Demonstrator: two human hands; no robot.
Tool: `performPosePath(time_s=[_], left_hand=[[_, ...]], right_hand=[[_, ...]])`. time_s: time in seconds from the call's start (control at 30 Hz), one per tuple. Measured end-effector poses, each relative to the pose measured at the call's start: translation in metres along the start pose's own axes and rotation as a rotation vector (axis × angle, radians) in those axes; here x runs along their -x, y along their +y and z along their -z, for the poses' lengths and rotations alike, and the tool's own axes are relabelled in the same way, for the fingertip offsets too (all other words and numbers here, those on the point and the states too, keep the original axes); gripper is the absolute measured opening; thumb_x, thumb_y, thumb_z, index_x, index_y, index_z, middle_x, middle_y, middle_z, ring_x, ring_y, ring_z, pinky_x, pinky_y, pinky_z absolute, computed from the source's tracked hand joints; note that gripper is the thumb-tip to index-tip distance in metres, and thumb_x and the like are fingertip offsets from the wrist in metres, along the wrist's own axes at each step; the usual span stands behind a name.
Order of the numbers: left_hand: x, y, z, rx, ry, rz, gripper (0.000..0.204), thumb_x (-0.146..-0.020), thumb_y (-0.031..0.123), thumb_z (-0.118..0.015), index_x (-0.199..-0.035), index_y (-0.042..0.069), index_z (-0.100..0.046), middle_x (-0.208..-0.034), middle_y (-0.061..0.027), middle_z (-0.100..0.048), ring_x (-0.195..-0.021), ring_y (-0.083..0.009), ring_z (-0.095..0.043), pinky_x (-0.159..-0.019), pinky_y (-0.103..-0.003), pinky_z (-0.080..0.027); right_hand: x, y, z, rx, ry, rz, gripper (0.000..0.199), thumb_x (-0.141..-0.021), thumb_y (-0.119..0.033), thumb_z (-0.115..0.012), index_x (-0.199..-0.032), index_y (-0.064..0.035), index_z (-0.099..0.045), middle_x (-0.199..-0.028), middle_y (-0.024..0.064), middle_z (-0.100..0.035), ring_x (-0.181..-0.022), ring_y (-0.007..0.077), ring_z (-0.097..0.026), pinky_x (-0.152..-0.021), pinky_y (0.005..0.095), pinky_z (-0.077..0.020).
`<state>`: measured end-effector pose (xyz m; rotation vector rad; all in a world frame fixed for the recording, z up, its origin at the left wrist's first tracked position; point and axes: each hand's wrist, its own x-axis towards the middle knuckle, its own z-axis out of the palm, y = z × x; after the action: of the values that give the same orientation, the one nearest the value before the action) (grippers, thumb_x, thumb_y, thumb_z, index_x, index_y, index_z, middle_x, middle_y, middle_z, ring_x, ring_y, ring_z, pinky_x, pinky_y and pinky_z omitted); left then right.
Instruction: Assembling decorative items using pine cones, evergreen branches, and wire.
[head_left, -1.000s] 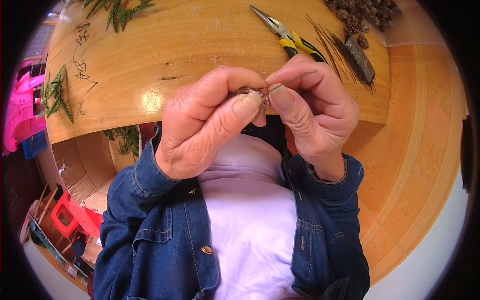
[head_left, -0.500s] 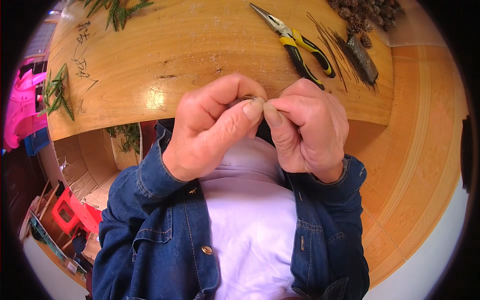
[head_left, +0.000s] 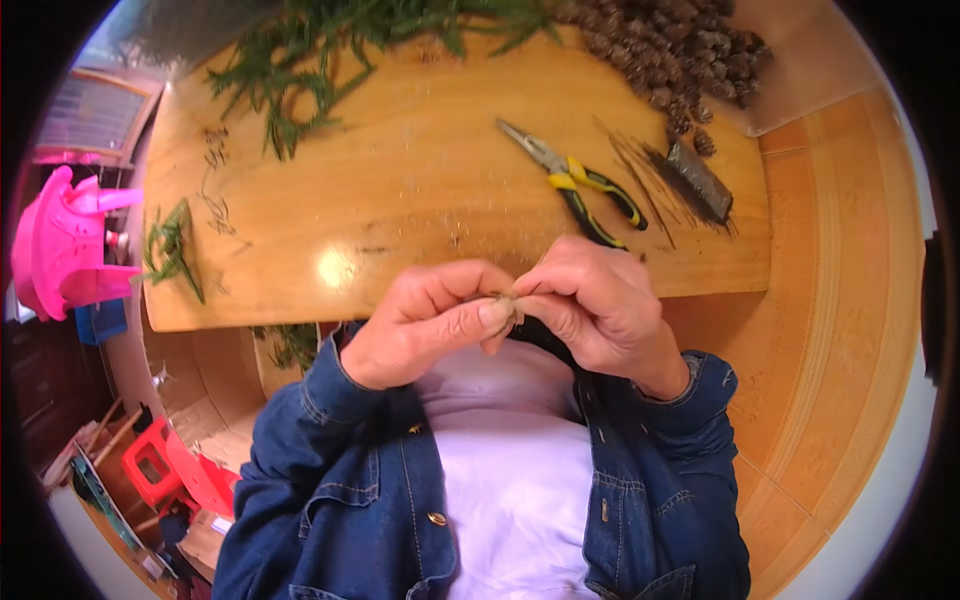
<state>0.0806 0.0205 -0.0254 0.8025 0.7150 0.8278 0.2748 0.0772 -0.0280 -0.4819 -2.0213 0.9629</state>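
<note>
My left hand and my right hand meet fingertip to fingertip, just in front of the table's near edge. Pinched in the left thumb and fingers is a small brown pine cone, mostly hidden behind them. The right thumb and forefinger are pressed together against it. A thin wire showed at these fingers a moment ago; now it is hidden. Beyond the right hand lie long-nose pliers with yellow and black handles, jaws partly apart.
Several dark thin wires lie beside a dark grey block on the wooden table. Pine cones are heaped at the far right. Green sprigs spread along the far side; another sprig lies at the left edge.
The view has tilted up, so more of the table's far side, the green sprigs and the pine cone heap show. My hands stay together; the wire no longer shows beside the right fingers.
</note>
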Motion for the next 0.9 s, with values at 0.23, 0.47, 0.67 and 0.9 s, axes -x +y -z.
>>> performPosePath(time_s=[0.23, 0.47, 0.67, 0.9], left_hand=[[0.005, -0.007, 0.007, 0.025, -0.027, 0.074, 0.025, -0.094, 0.023, -0.055, -0.103, 0.0, -0.058, -0.081, -0.0006, -0.057, -0.068, -0.0054, -0.045, -0.06, -0.019, -0.035], [0.008, -0.005, 0.005, 0.055, -0.027, 0.005, 0.024, -0.092, 0.021, -0.056, -0.104, 0.0, -0.058, -0.079, -0.0015, -0.057, -0.066, -0.0059, -0.043, -0.058, -0.02, -0.033], [0.011, -0.004, 0.002, 0.144, -0.031, -0.02, 0.025, -0.09, 0.017, -0.057, -0.103, -0.004, -0.058, -0.078, -0.0066, -0.058, -0.061, -0.007, -0.042, -0.055, -0.021, -0.032], [0.013, -0.004, 0.008, 0.205, -0.041, -0.006, 0.026, -0.088, 0.017, -0.06, -0.102, -0.005, -0.058, -0.077, -0.0084, -0.06, -0.058, -0.0068, -0.042, -0.053, -0.021, -0.031]], right_hand=[[-0.005, -0.007, 0.006, 0.153, -0.076, 0.081, 0.018, -0.073, -0.004, -0.073, -0.086, -0.0007, -0.06, -0.071, 0.0076, -0.055, -0.06, 0.0224, -0.05, -0.053, 0.0315, -0.0383], [-0.015, -0.013, 0.01, 0.235, -0.068, 0.228, 0.019, -0.073, -0.006, -0.072, -0.085, -0.0023, -0.059, -0.078, 0.0064, -0.055, -0.069, 0.0236, -0.05, -0.06, 0.0332, -0.0386], [-0.008, -0.009, 0.003, 0.079, -0.06, 0.148, 0.018, -0.074, -0.008, -0.072, -0.084, -0.0025, -0.059, -0.077, 0.0074, -0.055, -0.067, 0.0238, -0.05, -0.062, 0.0334, -0.0391], [-0.009, -0.011, -0.001, 0.041, -0.066, 0.158, 0.017, -0.075, -0.005, -0.071, -0.085, -0.0016, -0.059, -0.075, 0.0088, -0.056, -0.065, 0.0242, -0.051, -0.06, 0.0327, -0.0407]])
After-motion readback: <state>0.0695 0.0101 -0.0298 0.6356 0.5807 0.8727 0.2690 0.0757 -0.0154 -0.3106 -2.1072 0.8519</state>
